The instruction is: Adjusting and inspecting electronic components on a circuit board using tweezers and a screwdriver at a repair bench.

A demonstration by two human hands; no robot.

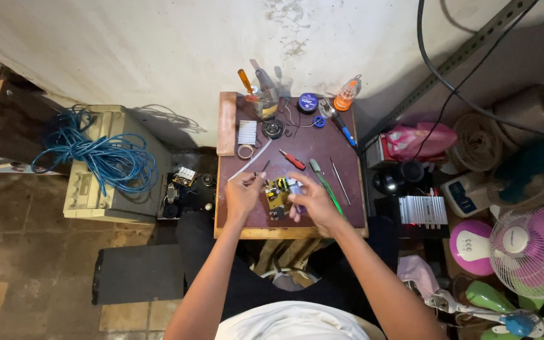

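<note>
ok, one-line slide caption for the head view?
Left hand and right hand work on a small circuit board on a tool-strewn brown table.

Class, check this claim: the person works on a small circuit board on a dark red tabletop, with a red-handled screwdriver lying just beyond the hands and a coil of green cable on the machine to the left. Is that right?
One detail is wrong. The coil of cable on the machine is blue, not green, as the head view shows. The rest stands: the left hand and right hand work at the circuit board on the tabletop, the red-handled screwdriver just beyond.
</note>
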